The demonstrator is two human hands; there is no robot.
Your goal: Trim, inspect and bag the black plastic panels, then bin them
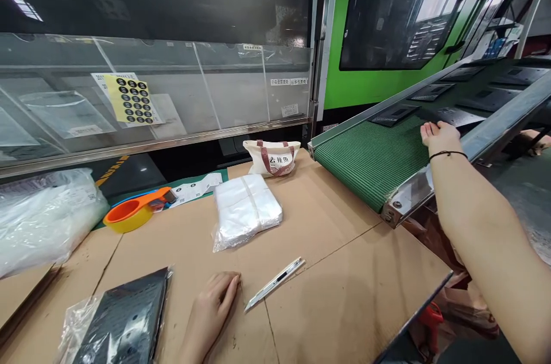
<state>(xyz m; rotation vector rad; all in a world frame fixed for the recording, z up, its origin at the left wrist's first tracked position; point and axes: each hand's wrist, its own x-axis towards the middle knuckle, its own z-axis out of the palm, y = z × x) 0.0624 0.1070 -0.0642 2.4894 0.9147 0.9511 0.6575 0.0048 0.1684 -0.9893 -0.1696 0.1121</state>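
Note:
My right hand (443, 137) reaches over the green conveyor belt (365, 151), its slightly bent fingers apart and nothing visible in them. Right behind it lies a dark flat panel (458, 117); whether the hand touches it I cannot tell. My left hand (213, 301) rests on the cardboard-covered table, fingers curled in loosely with nothing showing in them. Just right of it lies a slim silver utility knife (275, 283). To its left is a black panel in a clear bag (129, 318). A stack of clear plastic bags (245, 209) sits beyond the hand.
More dark panels (394, 115) lie on the belt, between metal side rails. At the table's back are a small canvas bag (272, 158), an orange-and-yellow tape dispenser (133, 212) and a large plastic bundle (47, 220). Yellow label sheets (131, 100) hang in clear pockets behind.

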